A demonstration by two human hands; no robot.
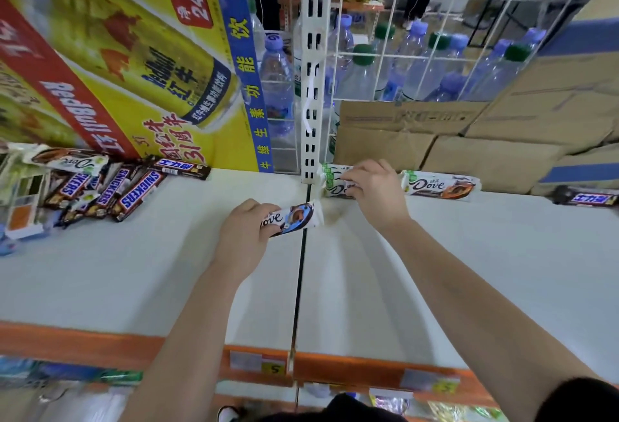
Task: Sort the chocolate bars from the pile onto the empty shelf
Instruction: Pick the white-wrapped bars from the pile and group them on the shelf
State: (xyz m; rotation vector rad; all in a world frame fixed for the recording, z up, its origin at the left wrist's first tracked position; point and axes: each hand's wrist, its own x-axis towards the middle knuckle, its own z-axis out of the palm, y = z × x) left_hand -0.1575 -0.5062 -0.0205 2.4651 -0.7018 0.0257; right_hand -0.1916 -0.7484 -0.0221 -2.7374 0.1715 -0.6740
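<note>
Wide view of the white shelf (469, 271), and the sort looks early on: most of the board beneath both forearms is bare. Well off to the outside of the left hand (241, 237) lies the pile (110, 187), a loose heap of Snickers and Dove wrappers overlapping at the back, plenty there to move yet. Behind the right hand (375, 190) stand cardboard boxes (435, 137), and along their foot the placed row is starting. Just past the right hand's outer side lies a second Dove bar (442, 185), flat and lengthwise, and well beyond that a dark bar (586, 198) at the far edge. The right hand itself has its fingers bent down over the green-trimmed Dove bar (335, 183), pinching it at the back of the shelf; setting it in line with its neighbour, I'd judge. The left hand, near and slightly in front, is curled round a blue-trimmed Dove bar (291, 219), held above the seam with one end poking out toward the right hand, waiting its turn. So three bars down or nearly down, one in hand, the heap to go.
</note>
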